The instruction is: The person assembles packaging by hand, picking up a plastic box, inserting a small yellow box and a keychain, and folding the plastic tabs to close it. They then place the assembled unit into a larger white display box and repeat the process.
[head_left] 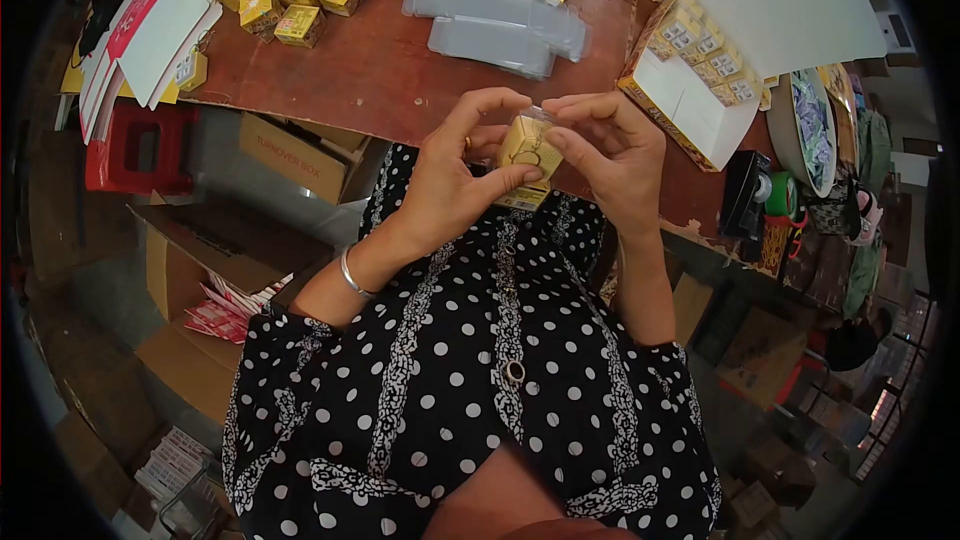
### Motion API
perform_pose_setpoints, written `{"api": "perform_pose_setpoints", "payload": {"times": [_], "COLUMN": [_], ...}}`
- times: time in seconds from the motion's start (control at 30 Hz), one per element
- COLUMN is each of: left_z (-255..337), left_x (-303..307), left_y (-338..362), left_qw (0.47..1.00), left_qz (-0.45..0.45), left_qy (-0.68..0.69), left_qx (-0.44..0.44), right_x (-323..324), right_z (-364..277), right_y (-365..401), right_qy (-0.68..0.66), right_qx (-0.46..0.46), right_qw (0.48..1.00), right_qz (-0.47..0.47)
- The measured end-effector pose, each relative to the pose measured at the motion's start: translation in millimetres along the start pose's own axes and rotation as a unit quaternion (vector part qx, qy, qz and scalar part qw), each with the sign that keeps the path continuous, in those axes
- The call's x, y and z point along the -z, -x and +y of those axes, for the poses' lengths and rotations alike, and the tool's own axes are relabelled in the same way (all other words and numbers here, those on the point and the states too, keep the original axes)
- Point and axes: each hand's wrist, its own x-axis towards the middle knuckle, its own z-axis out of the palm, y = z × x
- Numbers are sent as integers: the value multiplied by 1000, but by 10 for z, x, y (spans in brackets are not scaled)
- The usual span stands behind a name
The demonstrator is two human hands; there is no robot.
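Between my two hands, just past the table's front edge, is a small yellow box point(533, 147) with a clear plastic piece at its top. My left hand point(460, 165) grips its left side, thumb across the front. My right hand point(615, 155) holds the upper right corner between thumb and fingers. A metal ring shows against the box's front face. Beyond my hands, clear plastic packaging sheets point(490, 22) lie on the red-brown table point(345, 75).
Many yellow boxes point(300, 25) are heaped at the table's back. An open white display box point(690, 105) holding small boxes stands at the right. Papers point(150, 30) lie at the left. A red stool point(140, 150) and open cartons point(190, 340) are below left.
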Motion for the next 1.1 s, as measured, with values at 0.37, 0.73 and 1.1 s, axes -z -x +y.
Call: {"api": "perform_pose_setpoints", "payload": {"times": [0.37, 0.73, 1.1], "left_z": [-43, -92, -75], "left_x": [-11, -23, -38], "left_y": [29, 46, 46], "left_qw": [997, 995, 996], "left_qz": [-25, -29, -24], "left_qy": [52, 84, 78], "left_qx": [47, 44, 43], "right_x": [29, 6, -85], "right_z": [83, 107, 233], "right_y": [-7, 21, 55], "right_qy": [32, 107, 155], "right_qx": [25, 56, 83], "right_qw": [999, 993, 983], "right_qz": [0, 14, 56]}}
